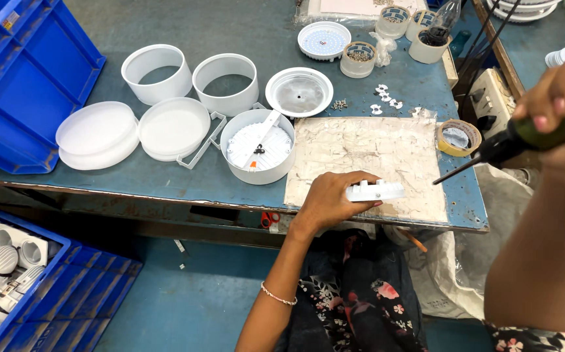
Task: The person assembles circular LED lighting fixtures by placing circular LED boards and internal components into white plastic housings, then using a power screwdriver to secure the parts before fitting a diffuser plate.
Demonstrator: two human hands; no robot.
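My left hand (pixel 333 198) grips a small white round plastic part (pixel 375 191) and holds it on a worn, scratched pad (pixel 367 153) near the bench's front edge. Raised at the right, my right hand (pixel 556 88) is closed around a green and black electric screwdriver (pixel 523 133). Its bit points down-left toward the white part, with a gap between them. Just left of the pad stands a white round lamp housing (pixel 258 153) with a bracket and wires inside.
On the blue-grey bench (pixel 165 186) stand two white rings (pixel 158 72), diffuser covers (pixel 98 133), a round reflector plate (pixel 299 91), an LED disc (pixel 323 40), cups of screws (pixel 358 58) and a tape roll (pixel 458 137). Blue crates (pixel 28 85) sit left; one below holds white fittings.
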